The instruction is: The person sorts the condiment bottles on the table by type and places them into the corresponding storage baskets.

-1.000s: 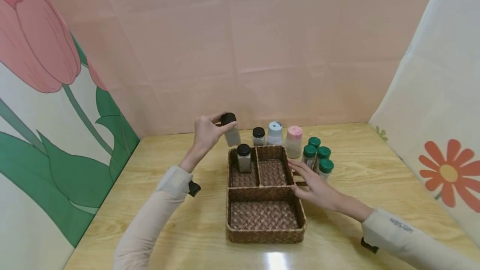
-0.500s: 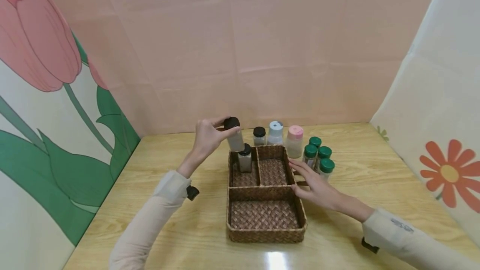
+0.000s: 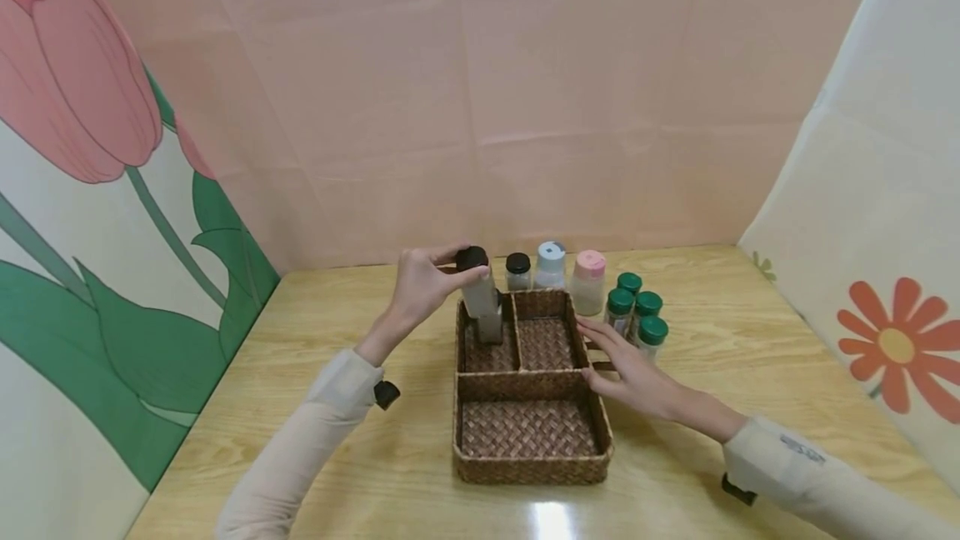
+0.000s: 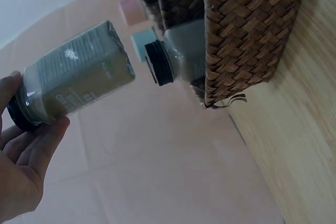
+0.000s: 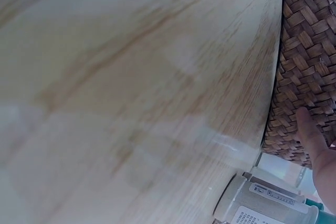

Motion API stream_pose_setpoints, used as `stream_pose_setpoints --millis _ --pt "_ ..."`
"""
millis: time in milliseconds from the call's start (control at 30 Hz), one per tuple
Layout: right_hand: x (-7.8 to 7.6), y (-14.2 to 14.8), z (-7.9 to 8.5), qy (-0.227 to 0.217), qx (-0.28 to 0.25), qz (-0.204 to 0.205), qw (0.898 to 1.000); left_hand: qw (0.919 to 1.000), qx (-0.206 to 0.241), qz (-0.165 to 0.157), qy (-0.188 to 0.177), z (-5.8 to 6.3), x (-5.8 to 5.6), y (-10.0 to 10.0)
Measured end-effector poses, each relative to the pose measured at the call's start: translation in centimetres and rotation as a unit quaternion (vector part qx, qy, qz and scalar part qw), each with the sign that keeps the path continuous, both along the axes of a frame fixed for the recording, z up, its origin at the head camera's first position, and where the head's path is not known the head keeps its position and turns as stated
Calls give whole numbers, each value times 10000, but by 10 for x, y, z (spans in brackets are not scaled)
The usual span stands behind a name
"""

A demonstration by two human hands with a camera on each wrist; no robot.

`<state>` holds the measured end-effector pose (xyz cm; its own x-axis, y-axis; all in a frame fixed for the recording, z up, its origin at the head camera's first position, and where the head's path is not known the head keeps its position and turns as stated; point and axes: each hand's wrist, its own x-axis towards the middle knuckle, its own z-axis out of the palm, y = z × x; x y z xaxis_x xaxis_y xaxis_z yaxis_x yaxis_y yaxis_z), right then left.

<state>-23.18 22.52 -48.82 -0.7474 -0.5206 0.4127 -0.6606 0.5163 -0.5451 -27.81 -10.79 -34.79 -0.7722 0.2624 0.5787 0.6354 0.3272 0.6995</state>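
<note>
My left hand (image 3: pixel 420 288) pinches a spice jar (image 3: pixel 480 298) by its black cap, above the back left compartment of the woven basket (image 3: pixel 532 472). In the left wrist view the held jar (image 4: pixel 81 74) has a printed label, and its base is apart from the basket wall. Inside that compartment stands another black-capped jar (image 3: pixel 491 332), partly hidden behind the held one in the head view. My right hand (image 3: pixel 637 380) rests against the basket's right side, near its handle; in the right wrist view one finger (image 5: pixel 311 132) touches the weave.
Behind the basket stand a black-capped jar (image 3: pixel 518 271), a blue-capped jar (image 3: pixel 551 267) and a pink-capped jar (image 3: pixel 588 283). Several green-capped jars (image 3: pixel 651 333) are grouped to its right, close to my right hand. A pink sheet (image 3: pixel 465 107) hangs along the table's back edge.
My left hand has brought the held jar right and down, from beyond the basket's back left corner to over the back left compartment. The right hand and the basket have stayed put.
</note>
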Motion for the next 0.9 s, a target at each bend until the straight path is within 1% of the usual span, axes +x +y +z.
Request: stream_pose_setpoints --millis 200,267,333,533,767,900 --pt "0 1 -1 -36 0 -7 10000 9991 88 -406 45 -6 2 4" --pt "0 1 -1 -25 15 -16 10000 9989 85 -462 54 -7 3 5" --pt "0 1 -1 -17 14 -20 10000 9989 54 -467 21 -8 4 6" --pt "0 0 0 -30 -56 37 10000 9994 -61 -307 -132 -12 9 6" --pt "-1 0 -1 3 -4 -6 10000 9988 -83 -429 -236 -23 11 6" --pt "-1 0 0 5 68 -37 10000 9988 -191 -358 -274 -30 10 5"
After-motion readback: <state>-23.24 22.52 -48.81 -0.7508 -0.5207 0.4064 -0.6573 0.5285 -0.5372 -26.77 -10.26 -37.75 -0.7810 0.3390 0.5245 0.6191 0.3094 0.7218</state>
